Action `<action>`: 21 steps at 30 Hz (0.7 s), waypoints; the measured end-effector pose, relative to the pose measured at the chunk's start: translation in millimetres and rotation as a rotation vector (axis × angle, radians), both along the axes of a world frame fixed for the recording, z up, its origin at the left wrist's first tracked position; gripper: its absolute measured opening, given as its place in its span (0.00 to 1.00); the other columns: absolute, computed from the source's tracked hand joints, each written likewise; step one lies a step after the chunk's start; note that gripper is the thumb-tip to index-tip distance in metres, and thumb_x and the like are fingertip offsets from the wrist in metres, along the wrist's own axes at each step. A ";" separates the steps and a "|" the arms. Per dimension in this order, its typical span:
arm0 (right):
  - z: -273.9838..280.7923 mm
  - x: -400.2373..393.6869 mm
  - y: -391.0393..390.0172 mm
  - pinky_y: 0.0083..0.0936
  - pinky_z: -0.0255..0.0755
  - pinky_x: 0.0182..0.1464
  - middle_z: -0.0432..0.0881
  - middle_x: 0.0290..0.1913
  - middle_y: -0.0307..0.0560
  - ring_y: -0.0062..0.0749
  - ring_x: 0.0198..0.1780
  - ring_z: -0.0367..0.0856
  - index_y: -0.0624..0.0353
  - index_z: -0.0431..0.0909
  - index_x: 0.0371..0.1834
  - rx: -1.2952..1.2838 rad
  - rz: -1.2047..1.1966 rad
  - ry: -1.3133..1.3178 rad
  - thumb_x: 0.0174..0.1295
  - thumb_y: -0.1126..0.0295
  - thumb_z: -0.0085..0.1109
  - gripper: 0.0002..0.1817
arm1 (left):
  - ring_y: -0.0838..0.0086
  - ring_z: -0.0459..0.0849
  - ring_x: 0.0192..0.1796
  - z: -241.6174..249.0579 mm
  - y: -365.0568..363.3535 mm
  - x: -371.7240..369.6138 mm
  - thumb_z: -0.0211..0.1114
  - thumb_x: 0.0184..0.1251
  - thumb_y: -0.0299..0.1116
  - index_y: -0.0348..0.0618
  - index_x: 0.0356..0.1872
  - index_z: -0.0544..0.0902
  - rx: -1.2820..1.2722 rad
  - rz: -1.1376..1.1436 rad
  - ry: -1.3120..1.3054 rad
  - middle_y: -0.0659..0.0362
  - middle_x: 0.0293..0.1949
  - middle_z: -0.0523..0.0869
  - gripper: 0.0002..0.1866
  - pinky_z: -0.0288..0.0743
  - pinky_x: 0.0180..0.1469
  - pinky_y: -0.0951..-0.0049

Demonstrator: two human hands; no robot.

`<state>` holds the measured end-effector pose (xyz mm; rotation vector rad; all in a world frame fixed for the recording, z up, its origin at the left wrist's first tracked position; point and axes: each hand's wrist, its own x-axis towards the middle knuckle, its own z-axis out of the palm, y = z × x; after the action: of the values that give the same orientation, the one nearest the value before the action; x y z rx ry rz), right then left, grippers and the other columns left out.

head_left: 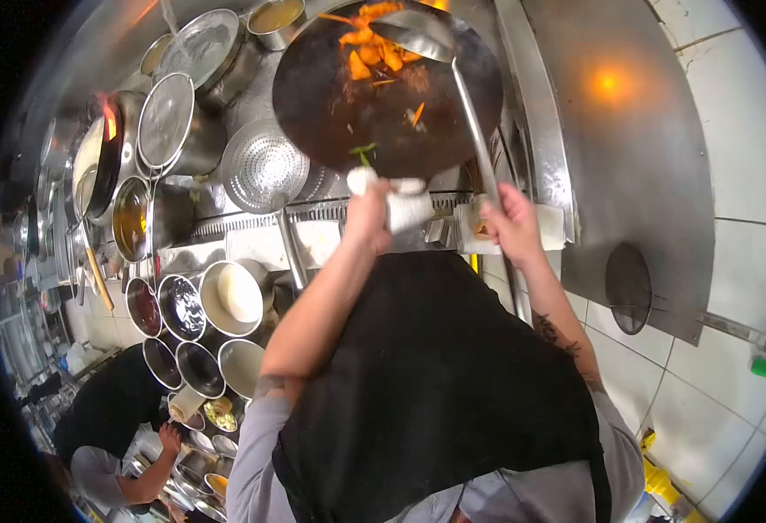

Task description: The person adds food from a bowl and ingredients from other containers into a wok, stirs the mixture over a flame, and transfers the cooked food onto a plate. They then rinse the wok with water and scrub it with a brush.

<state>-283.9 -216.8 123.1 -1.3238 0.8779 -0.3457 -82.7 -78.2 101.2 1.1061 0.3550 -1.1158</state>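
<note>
A large dark wok [339,113] holds orange food pieces [370,52] toward its far side and a few scattered bits nearer. My left hand [368,218] is closed round a white cloth [407,207] at the wok's near rim; the handle, if any, is hidden under the cloth. My right hand [514,225] grips the long metal handle of a ladle [418,35], whose bowl is over the orange pieces. Left of the wok lies a perforated metal strainer [265,164], its handle pointing toward me.
Several sauce pots [230,298] stand at the left, near a pot of oil [130,218] and a mesh sieve [166,122]. A co-worker's arm [143,479] reaches among containers at lower left. A metal panel [618,157] and a round dark mesh [629,288] are at right.
</note>
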 end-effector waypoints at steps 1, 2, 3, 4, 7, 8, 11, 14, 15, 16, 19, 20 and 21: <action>8.8 11.3 -7.2 0.14 0.58 0.17 0.75 0.30 0.35 0.13 0.19 0.65 0.62 0.68 0.69 -0.133 -0.034 0.034 0.69 0.73 0.58 0.25 | 0.54 0.87 0.46 1.4 -15.0 20.1 0.59 0.64 0.28 0.31 0.51 0.72 -0.006 -0.018 -0.013 0.46 0.44 0.83 0.17 0.84 0.47 0.50; 27.7 24.8 -16.9 0.14 0.58 0.17 0.75 0.29 0.35 0.13 0.19 0.65 0.60 0.67 0.71 -0.092 -0.069 0.093 0.71 0.71 0.57 0.25 | 0.53 0.87 0.46 -8.4 -30.0 40.6 0.60 0.67 0.31 0.30 0.51 0.72 -0.032 -0.036 -0.005 0.47 0.44 0.83 0.17 0.84 0.48 0.49; 41.7 37.8 -27.8 0.14 0.58 0.17 0.75 0.29 0.35 0.13 0.19 0.65 0.57 0.66 0.73 -0.050 -0.105 0.153 0.72 0.69 0.55 0.26 | 0.52 0.87 0.47 -17.0 -40.1 57.9 0.61 0.69 0.34 0.30 0.52 0.72 -0.057 -0.057 0.002 0.47 0.44 0.83 0.18 0.84 0.48 0.48; 41.0 49.8 -42.3 0.14 0.57 0.16 0.73 0.28 0.34 0.12 0.19 0.64 0.55 0.65 0.74 -0.114 -0.101 0.192 0.72 0.68 0.54 0.27 | 0.52 0.86 0.47 -14.3 -42.6 69.4 0.60 0.71 0.38 0.32 0.52 0.72 -0.101 -0.049 0.021 0.48 0.45 0.83 0.19 0.83 0.49 0.48; 2.5 93.7 -111.7 0.28 0.71 0.43 0.82 0.43 0.52 0.36 0.42 0.79 0.54 0.72 0.69 -0.559 -0.052 0.322 0.70 0.63 0.56 0.24 | 0.53 0.85 0.48 -11.4 -31.0 74.6 0.60 0.72 0.38 0.35 0.54 0.72 -0.079 -0.052 0.163 0.49 0.45 0.82 0.18 0.82 0.51 0.50; -9.7 111.2 -131.5 0.33 0.76 0.54 0.84 0.50 0.60 0.46 0.52 0.84 0.55 0.75 0.66 -0.736 -0.043 0.369 0.69 0.62 0.57 0.23 | 0.55 0.85 0.48 -9.1 -27.8 70.6 0.59 0.72 0.37 0.38 0.55 0.72 -0.080 -0.061 0.127 0.51 0.46 0.82 0.18 0.82 0.52 0.51; -14.1 157.7 -125.0 0.39 0.74 0.59 0.82 0.54 0.63 0.57 0.57 0.80 0.54 0.76 0.64 -0.856 0.018 0.507 0.68 0.61 0.55 0.23 | 0.57 0.86 0.47 -32.7 -33.5 69.5 0.59 0.71 0.36 0.37 0.54 0.73 -0.107 -0.106 0.086 0.52 0.45 0.83 0.16 0.82 0.52 0.53; -30.2 157.0 -108.8 0.38 0.74 0.59 0.81 0.54 0.64 0.55 0.56 0.81 0.51 0.75 0.66 -0.805 0.234 0.442 0.68 0.62 0.56 0.23 | 0.59 0.87 0.45 -30.6 -39.2 69.8 0.59 0.71 0.33 0.37 0.49 0.76 -0.141 -0.117 0.119 0.50 0.43 0.86 0.12 0.82 0.53 0.57; -16.3 146.1 -95.9 0.35 0.74 0.58 0.81 0.53 0.66 0.55 0.55 0.82 0.51 0.75 0.66 -0.772 0.309 0.438 0.69 0.63 0.57 0.22 | 0.59 0.87 0.45 -28.5 -39.5 69.6 0.59 0.71 0.33 0.36 0.49 0.77 -0.156 -0.123 0.133 0.50 0.43 0.86 0.12 0.82 0.53 0.57; -5.6 128.1 -92.1 0.35 0.74 0.57 0.81 0.53 0.65 0.54 0.55 0.82 0.48 0.75 0.67 -0.798 0.377 0.444 0.69 0.64 0.57 0.22 | 0.59 0.88 0.46 -25.5 -39.2 69.9 0.57 0.72 0.33 0.36 0.49 0.79 -0.145 -0.119 0.137 0.50 0.44 0.87 0.12 0.83 0.52 0.58; 19.9 56.6 -85.3 0.33 0.74 0.56 0.82 0.53 0.63 0.54 0.53 0.82 0.45 0.74 0.68 -0.794 0.453 0.430 0.68 0.66 0.58 0.23 | 0.57 0.87 0.46 -32.8 -41.9 80.2 0.57 0.72 0.32 0.34 0.49 0.76 -0.225 -0.197 0.209 0.49 0.43 0.86 0.12 0.82 0.54 0.57; 34.1 42.4 -67.5 0.35 0.75 0.54 0.83 0.50 0.62 0.52 0.50 0.83 0.43 0.74 0.68 -0.783 0.395 0.512 0.69 0.66 0.57 0.23 | 0.56 0.87 0.46 -44.5 -46.3 80.6 0.55 0.73 0.32 0.33 0.50 0.75 -0.227 -0.179 0.192 0.48 0.46 0.85 0.13 0.83 0.54 0.56; 52.9 28.0 -48.3 0.37 0.76 0.52 0.84 0.48 0.60 0.49 0.48 0.84 0.41 0.73 0.69 -0.766 0.336 0.595 0.69 0.66 0.56 0.23 | 0.56 0.87 0.47 -41.8 -44.7 75.1 0.55 0.73 0.32 0.33 0.52 0.75 -0.195 -0.154 0.170 0.48 0.47 0.85 0.13 0.82 0.54 0.55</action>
<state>-255.8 -265.1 176.1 -2.3256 1.0269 0.0014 -7.6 -122.9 59.4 0.8799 0.2897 -1.3564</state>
